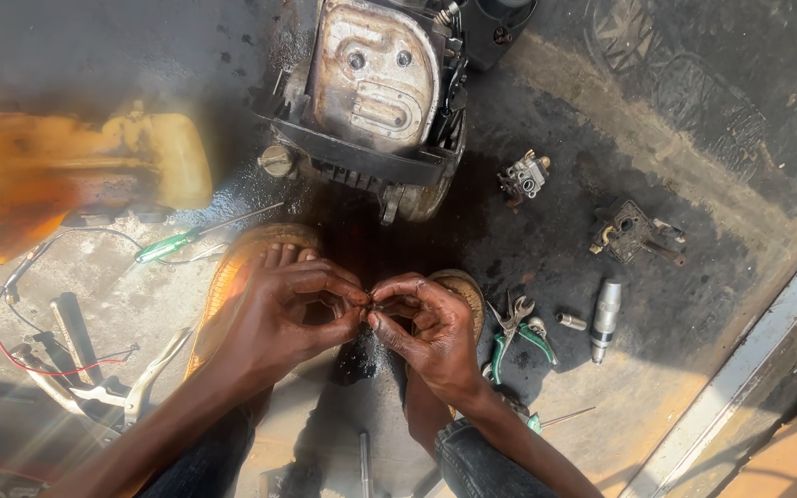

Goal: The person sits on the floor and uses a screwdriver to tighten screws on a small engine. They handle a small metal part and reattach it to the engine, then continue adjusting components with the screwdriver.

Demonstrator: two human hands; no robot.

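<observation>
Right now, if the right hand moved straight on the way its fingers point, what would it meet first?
The right hand points left, so it would likely meet the left hand's fingertips at once; they already pinch one small part together.

The left hand (292,300) and the right hand (426,323) meet fingertip to fingertip at the middle of the view, above the floor (712,304). Beyond them, at the top, stands a small engine (375,88). Right of the engine lies a carburettor (525,175), and further right a bracket part (633,231). Just right of the right hand lie pliers (513,332), then a short sleeve (571,321) and a cylinder (606,318) beside it. Left of the left hand lies a screwdriver (195,238), with a tank (57,180) behind it at the left edge. Wires (11,304) and hand tools (94,369) lie at lower left.
</observation>
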